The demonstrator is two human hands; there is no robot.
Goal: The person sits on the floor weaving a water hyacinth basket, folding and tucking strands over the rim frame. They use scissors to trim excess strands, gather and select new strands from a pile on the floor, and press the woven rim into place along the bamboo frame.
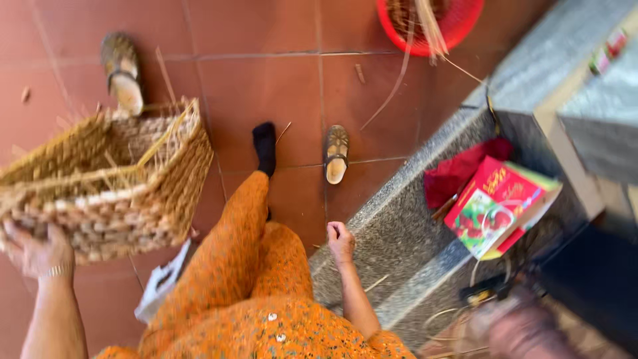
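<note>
Left hand (33, 249) grips my woven basket (106, 179), fingers partly hidden; right hand (341, 240) rests curled shut, empty, on the granite step (399, 233).

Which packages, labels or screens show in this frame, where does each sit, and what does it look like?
Cardboard box: lies tilted on the grey stone step at right, beside a red cloth; flat, rectangular, red and green with fruit pictures.
Small package: top right on the stone ledge; red and green, too blurred to tell its shape.
No screens or signs in view.
</note>
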